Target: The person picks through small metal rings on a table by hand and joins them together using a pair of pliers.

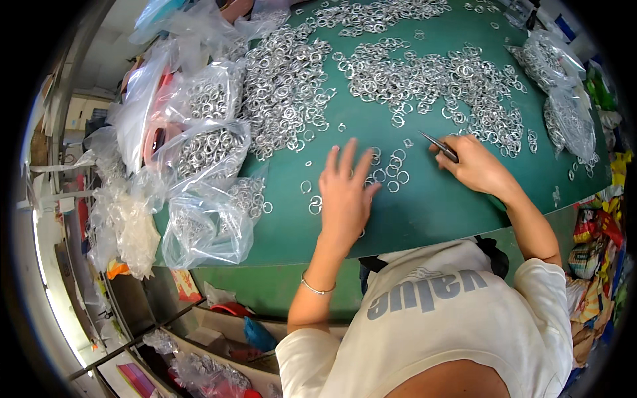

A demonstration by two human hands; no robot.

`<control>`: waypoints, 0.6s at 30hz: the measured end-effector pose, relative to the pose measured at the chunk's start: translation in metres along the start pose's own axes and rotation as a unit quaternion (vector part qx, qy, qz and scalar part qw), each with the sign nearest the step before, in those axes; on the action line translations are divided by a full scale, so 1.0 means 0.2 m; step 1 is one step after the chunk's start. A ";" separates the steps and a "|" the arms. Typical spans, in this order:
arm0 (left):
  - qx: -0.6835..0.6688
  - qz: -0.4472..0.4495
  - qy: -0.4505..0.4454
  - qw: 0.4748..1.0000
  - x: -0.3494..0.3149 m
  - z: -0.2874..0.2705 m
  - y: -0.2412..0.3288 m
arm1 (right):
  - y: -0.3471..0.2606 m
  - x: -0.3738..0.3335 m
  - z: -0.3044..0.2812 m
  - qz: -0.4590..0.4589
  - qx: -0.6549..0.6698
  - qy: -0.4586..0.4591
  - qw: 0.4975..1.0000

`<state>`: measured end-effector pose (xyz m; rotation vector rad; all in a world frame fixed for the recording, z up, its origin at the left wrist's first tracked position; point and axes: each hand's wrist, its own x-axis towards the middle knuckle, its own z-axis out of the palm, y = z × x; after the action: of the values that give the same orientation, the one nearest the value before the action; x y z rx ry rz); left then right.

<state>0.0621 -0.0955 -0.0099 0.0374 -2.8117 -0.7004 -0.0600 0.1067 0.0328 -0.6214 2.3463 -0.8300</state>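
My left hand hovers palm down over the green tabletop, fingers spread, nothing in its grasp. It is slightly blurred. Small silver rings lie loose just to the right of its fingers, and a few more sit to its left. My right hand is closed around slim, dark, pointed tweezers. Their tip points up and left, near a small metal piece on the table. Beyond both hands spreads a wide heap of silver rings.
Another ring heap lies at the left, beside clear plastic bags filled with rings. More bagged rings stand on the far right edge. Below the table, at the lower left, is an open drawer with packets. Colourful packages are stacked at the right.
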 end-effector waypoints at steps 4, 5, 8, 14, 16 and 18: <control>0.066 0.131 -0.122 0.982 0.04 0.11 0.07 | 0.16 -0.02 0.05 -0.104 -0.188 0.156 0.964; 0.086 0.140 -0.132 0.977 0.02 0.13 0.05 | 0.15 -0.04 0.06 -0.109 -0.196 0.149 0.963; 0.141 0.129 -0.159 0.969 -0.01 0.10 0.03 | 0.23 -0.07 0.05 -0.105 -0.206 0.149 0.962; 0.146 0.077 -0.151 0.975 -0.08 0.03 0.02 | 0.30 -0.10 -0.06 -0.098 -0.139 0.154 0.973; 0.124 0.121 -0.164 0.971 -0.05 0.04 0.12 | 0.27 -0.08 -0.04 -0.098 -0.152 0.167 0.969; 0.097 0.133 -0.186 0.969 -0.09 0.09 0.16 | 0.23 -0.09 -0.02 -0.101 -0.174 0.141 0.969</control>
<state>0.0754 -0.0575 -0.0141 -0.4744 -3.1418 -0.3998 -0.0596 0.1507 0.0100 -0.9557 2.7531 -0.6281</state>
